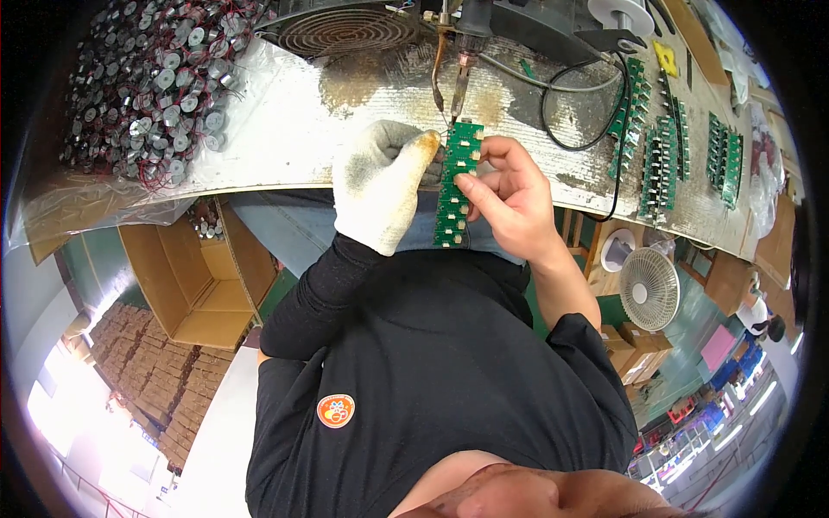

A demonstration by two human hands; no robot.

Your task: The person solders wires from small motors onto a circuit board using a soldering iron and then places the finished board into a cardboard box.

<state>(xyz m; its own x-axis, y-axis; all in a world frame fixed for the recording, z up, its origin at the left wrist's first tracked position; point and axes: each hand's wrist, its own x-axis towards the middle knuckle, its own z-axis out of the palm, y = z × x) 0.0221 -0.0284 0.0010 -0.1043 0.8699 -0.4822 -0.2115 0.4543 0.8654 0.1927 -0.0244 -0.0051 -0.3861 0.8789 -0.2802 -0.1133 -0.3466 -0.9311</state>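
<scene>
My right hand (511,194), bare, grips a long green circuit board (452,200) between thumb and fingers. The board stands lengthwise in front of my body and carries a row of small pale connectors. To its left, my left hand (380,181) wears a white glove with a browned thumb tip. Its fingers are pinched together close to the board's upper left edge; what lies in them is too small or hidden to tell. Just above the board's top end points the tip of a soldering iron (464,73), with a thin curved metal tube (439,73) beside it.
A heap of small round motors with red wires (168,86) covers the bench's left end. More green circuit boards (661,164) lie at the right. A black cable (542,108) loops over the bench. An open cardboard box (211,302) and a white fan (649,289) stand below bench level.
</scene>
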